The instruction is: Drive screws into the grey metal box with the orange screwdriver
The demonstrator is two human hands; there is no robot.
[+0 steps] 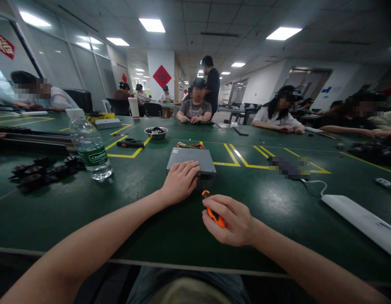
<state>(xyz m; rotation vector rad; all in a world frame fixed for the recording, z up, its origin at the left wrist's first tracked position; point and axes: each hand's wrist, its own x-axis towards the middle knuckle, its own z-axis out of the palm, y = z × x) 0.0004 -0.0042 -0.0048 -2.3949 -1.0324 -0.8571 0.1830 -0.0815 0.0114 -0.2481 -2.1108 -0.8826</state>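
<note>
A grey metal box point(206, 157) with cables at its far side lies on the green table point(145, 228). My left hand point(182, 179) rests on its top and near edge, fingers lying flat and pointing away from me. My right hand point(230, 217) is closed around an orange and black screwdriver point(216, 217) just in front of the box. The thin shaft points at the box's near face; whether its tip touches is too small to tell.
A water bottle point(92, 147) stands left, beside black parts point(33, 174). Farther back are a metal bowl point(156, 133), a black tool point(130, 143) and a white cup point(134, 108). A white power strip point(357, 219) lies right. Several people sit around; one stands.
</note>
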